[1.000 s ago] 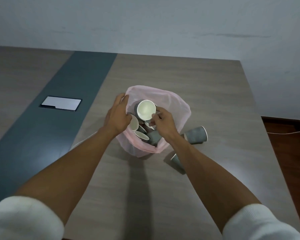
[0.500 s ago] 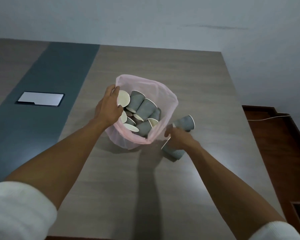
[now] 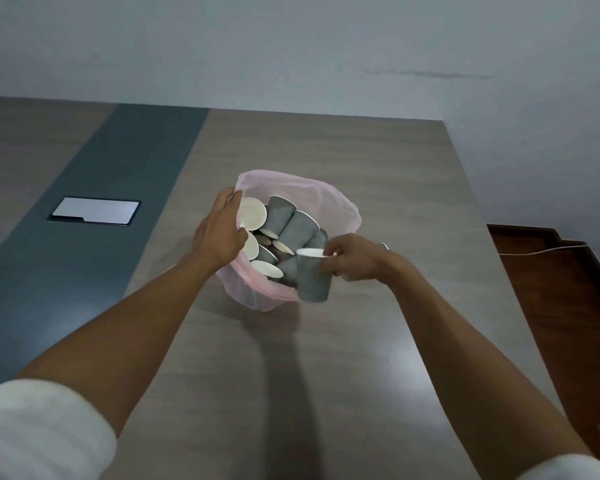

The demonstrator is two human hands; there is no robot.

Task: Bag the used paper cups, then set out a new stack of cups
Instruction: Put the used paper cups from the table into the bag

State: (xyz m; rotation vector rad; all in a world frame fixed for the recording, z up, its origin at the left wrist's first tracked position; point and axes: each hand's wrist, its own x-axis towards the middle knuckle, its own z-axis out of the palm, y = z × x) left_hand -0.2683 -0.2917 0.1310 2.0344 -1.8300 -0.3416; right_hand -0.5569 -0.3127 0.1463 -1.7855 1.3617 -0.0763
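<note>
The pink bag [image 3: 326, 199] sits mid bench [image 3: 326, 358], mouth open & facing up, w/ lots of bare bench round it; the bench's right edge is well off. Grey cups [image 3: 293, 223] lie tipped inside, pointing all ways. Left hand [image 3: 219, 233] is closed on the bag's left rim. Right hand [image 3: 354, 258] pinches one cup [image 3: 314, 278] by its rim at the bag's near-right edge, upright, mouth up.
</note>
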